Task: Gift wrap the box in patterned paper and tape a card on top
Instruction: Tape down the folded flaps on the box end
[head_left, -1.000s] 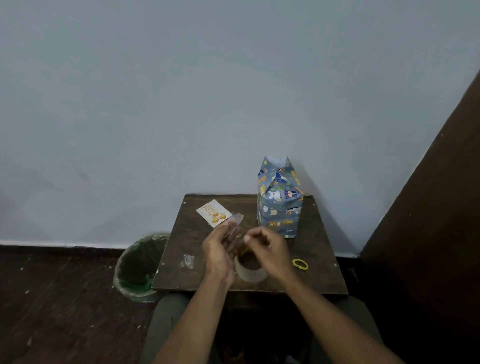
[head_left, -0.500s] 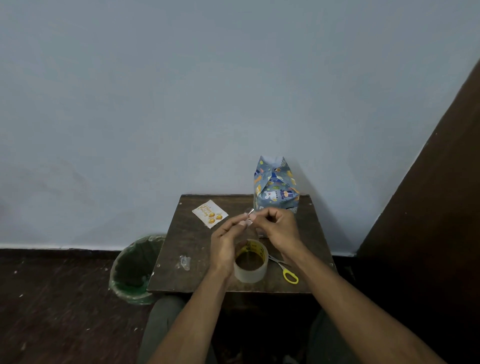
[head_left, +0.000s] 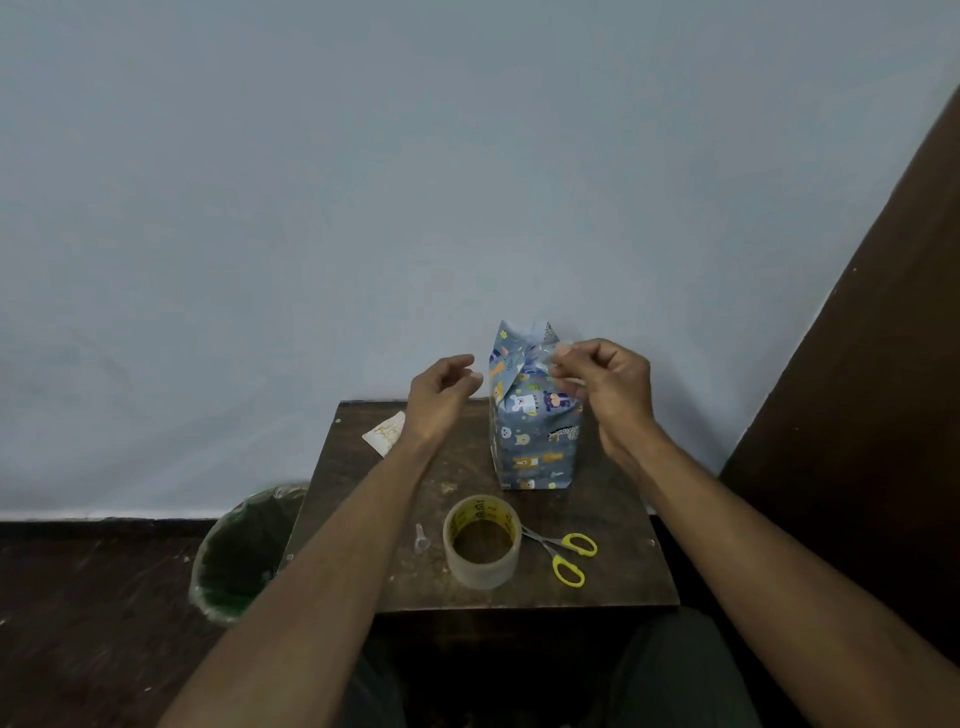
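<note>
A box wrapped in blue animal-print paper (head_left: 535, 441) stands upright at the back of a small dark wooden table (head_left: 613, 561), its top flaps still sticking up. My right hand (head_left: 602, 384) pinches a short strip of clear tape at the box's top right. Just left of the box top hovers my left hand (head_left: 441, 395), fingers loosely curled and holding nothing. A white card with gold lettering (head_left: 385, 432) lies at the table's back left, partly behind my left wrist.
A roll of clear tape (head_left: 482, 541) sits near the table's front, with yellow-handled scissors (head_left: 566, 555) to its right and a scrap of tape (head_left: 421, 538) to its left. A green-lined bin (head_left: 244, 551) stands on the floor at left. A wall rises behind.
Both hands rose from above the tape roll to the box top. My left hand let go of the tape strip, which my right hand carried to the box.
</note>
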